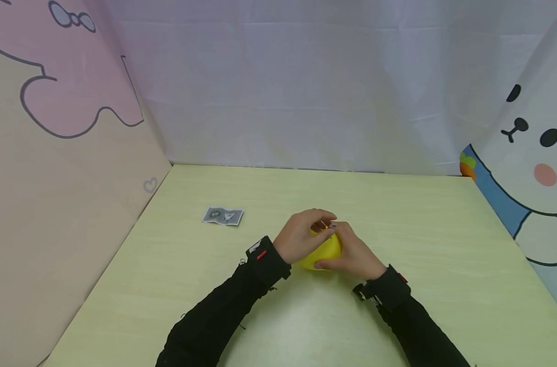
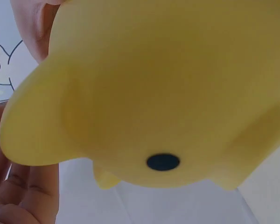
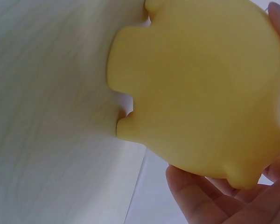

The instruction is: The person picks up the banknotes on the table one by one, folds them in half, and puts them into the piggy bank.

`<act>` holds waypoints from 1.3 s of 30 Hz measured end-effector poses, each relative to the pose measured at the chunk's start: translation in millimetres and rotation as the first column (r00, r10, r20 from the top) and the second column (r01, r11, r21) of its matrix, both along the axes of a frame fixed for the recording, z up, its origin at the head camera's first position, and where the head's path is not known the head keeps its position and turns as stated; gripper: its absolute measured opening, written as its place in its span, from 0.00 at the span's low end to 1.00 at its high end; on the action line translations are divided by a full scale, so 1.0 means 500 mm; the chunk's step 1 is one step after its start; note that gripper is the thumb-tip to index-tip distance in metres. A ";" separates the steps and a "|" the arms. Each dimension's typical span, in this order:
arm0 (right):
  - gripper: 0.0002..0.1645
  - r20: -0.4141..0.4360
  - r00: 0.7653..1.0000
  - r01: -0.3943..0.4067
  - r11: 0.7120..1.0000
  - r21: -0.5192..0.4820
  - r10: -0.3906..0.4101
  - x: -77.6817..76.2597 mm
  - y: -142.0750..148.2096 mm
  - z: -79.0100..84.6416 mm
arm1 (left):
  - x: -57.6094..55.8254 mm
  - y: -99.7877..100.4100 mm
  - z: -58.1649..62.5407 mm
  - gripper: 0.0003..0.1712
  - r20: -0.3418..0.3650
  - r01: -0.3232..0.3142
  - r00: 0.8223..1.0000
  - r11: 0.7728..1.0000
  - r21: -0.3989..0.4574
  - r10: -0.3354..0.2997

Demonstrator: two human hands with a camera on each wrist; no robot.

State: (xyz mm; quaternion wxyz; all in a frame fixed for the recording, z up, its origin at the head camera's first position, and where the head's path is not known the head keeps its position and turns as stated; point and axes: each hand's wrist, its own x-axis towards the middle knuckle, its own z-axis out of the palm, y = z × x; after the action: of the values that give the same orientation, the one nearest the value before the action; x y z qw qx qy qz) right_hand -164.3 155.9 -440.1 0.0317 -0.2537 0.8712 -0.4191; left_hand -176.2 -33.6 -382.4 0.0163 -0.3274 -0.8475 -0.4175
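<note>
Nearer and right of the banknote (image 1: pixel 223 215), the right hand (image 1: pixel 357 255) grips a yellow piggy bank (image 1: pixel 331 251); the left hand (image 1: pixel 300 236) arches over, hold unclear. Probably light, stiff, slick: best cupped around its sides.

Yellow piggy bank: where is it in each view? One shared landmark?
Head: yellow piggy bank below and right of centre, between left hand and right hand.
Left wrist: fills most of the frame, black eye below centre.
Right wrist: centre to right edge, legs pointing left.
Shared landmark: white backdrop.
</note>
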 end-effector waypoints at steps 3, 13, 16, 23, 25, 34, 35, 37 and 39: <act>0.50 -0.012 1.000 -0.009 1.000 -0.001 0.009 0.000 0.001 -0.001 | 0.004 0.000 -0.001 0.11 -0.058 0.004 0.998 0.999 0.036 -0.002; 0.52 -0.033 0.999 -0.012 1.000 -0.001 0.012 -0.003 0.001 -0.008 | 0.013 -0.007 -0.008 0.07 -0.079 -0.085 0.993 0.996 -0.008 0.084; 0.52 -0.032 0.999 -0.011 1.000 0.004 0.011 -0.003 0.001 -0.008 | 0.015 -0.007 -0.014 0.07 -0.101 -0.096 0.991 0.995 -0.036 0.092; 0.51 -0.035 0.999 -0.013 1.000 0.012 0.014 -0.003 0.002 -0.005 | 0.013 -0.005 -0.027 0.05 -0.160 -0.122 0.982 0.987 -0.109 0.104; 0.52 -0.034 0.999 -0.011 1.000 0.019 0.012 -0.003 0.003 -0.005 | 0.013 -0.004 -0.029 0.04 -0.174 -0.132 0.979 0.984 -0.123 0.109; 0.53 -0.043 0.999 -0.027 0.998 0.049 0.029 -0.005 0.007 -0.003 | 0.017 -0.006 -0.032 0.06 -0.197 -0.147 0.973 0.979 -0.142 0.117; 0.53 -0.044 0.999 -0.027 0.998 0.051 0.029 -0.005 0.008 -0.003 | 0.018 -0.007 -0.032 0.06 -0.202 -0.151 0.972 0.978 -0.144 0.120; 0.53 -0.045 0.999 -0.026 0.998 0.056 0.028 -0.006 0.009 -0.002 | 0.019 -0.009 -0.033 0.06 -0.212 -0.160 0.969 0.977 -0.143 0.128; 0.54 -0.046 0.999 -0.022 0.998 0.062 0.025 -0.006 0.009 -0.002 | 0.021 -0.011 -0.035 0.05 -0.231 -0.162 0.965 0.977 -0.137 0.128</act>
State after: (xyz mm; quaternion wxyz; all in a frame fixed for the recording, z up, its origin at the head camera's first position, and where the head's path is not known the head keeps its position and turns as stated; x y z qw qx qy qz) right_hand -167.1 160.4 -441.2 0.0242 -0.2723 0.8812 -0.3856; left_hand -165.5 -39.1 -399.8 0.1154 -0.3090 -0.8920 -0.3090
